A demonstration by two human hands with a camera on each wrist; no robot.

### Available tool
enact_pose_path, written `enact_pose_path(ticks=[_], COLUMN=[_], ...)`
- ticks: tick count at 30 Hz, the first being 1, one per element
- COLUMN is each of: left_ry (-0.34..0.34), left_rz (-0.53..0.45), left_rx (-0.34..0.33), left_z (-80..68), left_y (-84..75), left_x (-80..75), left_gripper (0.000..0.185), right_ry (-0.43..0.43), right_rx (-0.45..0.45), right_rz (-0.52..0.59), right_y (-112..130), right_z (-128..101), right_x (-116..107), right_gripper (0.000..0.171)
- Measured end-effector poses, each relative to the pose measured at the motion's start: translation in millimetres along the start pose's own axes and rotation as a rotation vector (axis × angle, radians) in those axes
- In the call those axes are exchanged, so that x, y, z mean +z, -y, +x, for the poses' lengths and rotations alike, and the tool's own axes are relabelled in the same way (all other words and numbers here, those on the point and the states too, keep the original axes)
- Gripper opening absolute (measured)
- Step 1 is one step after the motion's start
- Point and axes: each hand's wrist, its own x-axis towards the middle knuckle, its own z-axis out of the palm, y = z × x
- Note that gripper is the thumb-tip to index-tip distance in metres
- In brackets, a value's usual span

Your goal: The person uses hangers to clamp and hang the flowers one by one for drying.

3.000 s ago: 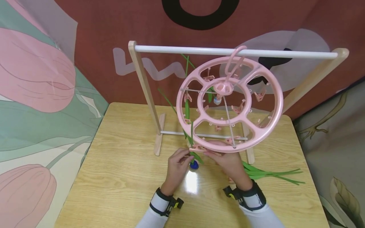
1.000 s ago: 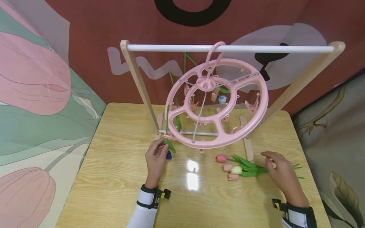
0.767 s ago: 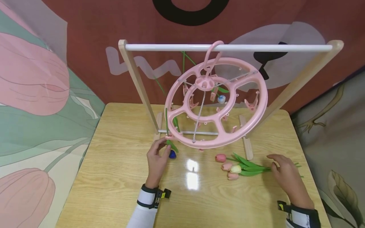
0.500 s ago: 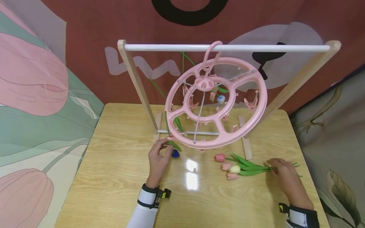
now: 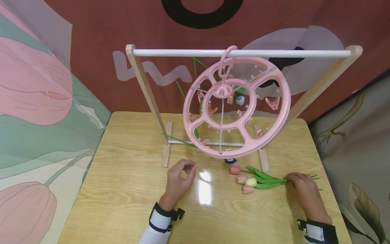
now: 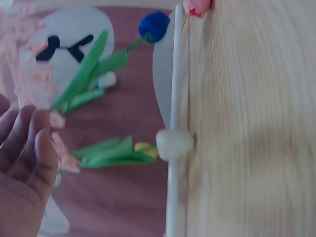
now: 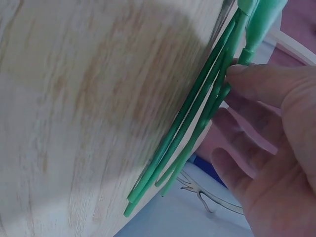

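Head view: four tulips (image 5: 264,176), three pink, one pale yellow, lie on the counter (image 5: 122,189) near one pink hanger (image 5: 221,90). The left hand (image 5: 179,179), loosely curled, holds nothing. Left wrist view: one blue bloom (image 6: 154,27), one yellow bloom (image 6: 144,148), two whitish blooms (image 6: 175,144) hang. Right wrist view: the right hand (image 7: 276,128) pinches green stems (image 7: 160,153), number unclear.

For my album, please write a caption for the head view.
Right hand grips tulips on the table; left hand empty; round pink clip hanger on white rail.
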Motion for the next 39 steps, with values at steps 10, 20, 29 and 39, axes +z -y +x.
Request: enact_pose_path(ticks=[10,20,29,39], left_ry=[0.361,0.543,0.585,0.587], left_rz=[-0.017,0.153,0.364,0.514], left_rx=[0.059,0.038,0.137,0.198], left_z=[-0.5,13.8,28.7,30.4], left_y=[-20.5,-33.3,-43.3,-44.1], left_x=[42.2,71.9,96.1,100.3], left_gripper=[0.025,0.053,0.038,0.035], right_ry=[0.112,0.005,-0.137,-0.211], right_rx=[0.049,-0.076,-0.243,-0.374], right_rz=[0.062,0.091,0.075,0.023], right_y=[3.8,27.3,70.8,107.4], right_z=[-0.5,7.8,25.6,43.5], right_x=[-2.6,-18.7,-37.2,-47.7], right_gripper=[0.021,0.024,0.031,0.030])
